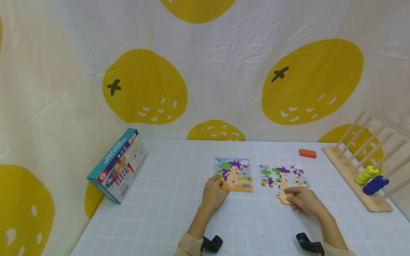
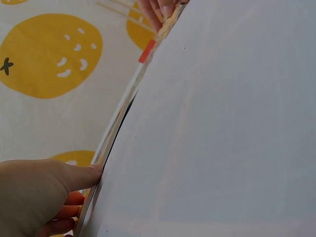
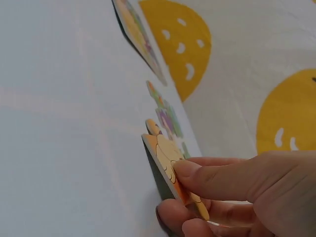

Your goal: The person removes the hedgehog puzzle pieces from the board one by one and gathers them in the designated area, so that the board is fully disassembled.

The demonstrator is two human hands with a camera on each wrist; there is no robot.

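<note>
My left hand (image 1: pixel 214 193) grips the lower left corner of a square hedgehog picture board (image 1: pixel 234 175). In the left wrist view the thumb (image 2: pixel 81 177) lies against the board's edge, with the other fingers curled on its far side. To the right lie several joined jigsaw pieces (image 1: pixel 272 182) of the same hedgehog picture. My right hand (image 1: pixel 304 200) pinches a jigsaw piece (image 1: pixel 283 196) at the lower edge of those pieces. The right wrist view shows this tan and orange piece (image 3: pixel 167 157) tilted between thumb and fingers, one side raised off the table.
A wooden peg stand (image 1: pixel 358 181) with yellow rings (image 1: pixel 366 175) and blue rings (image 1: pixel 376 185) stands at the right. Behind the jigsaw pieces lies a red block (image 1: pixel 307 153). A toy box (image 1: pixel 118 165) stands at the table's left edge, and a patterned cloth (image 1: pixel 224 81) hangs behind.
</note>
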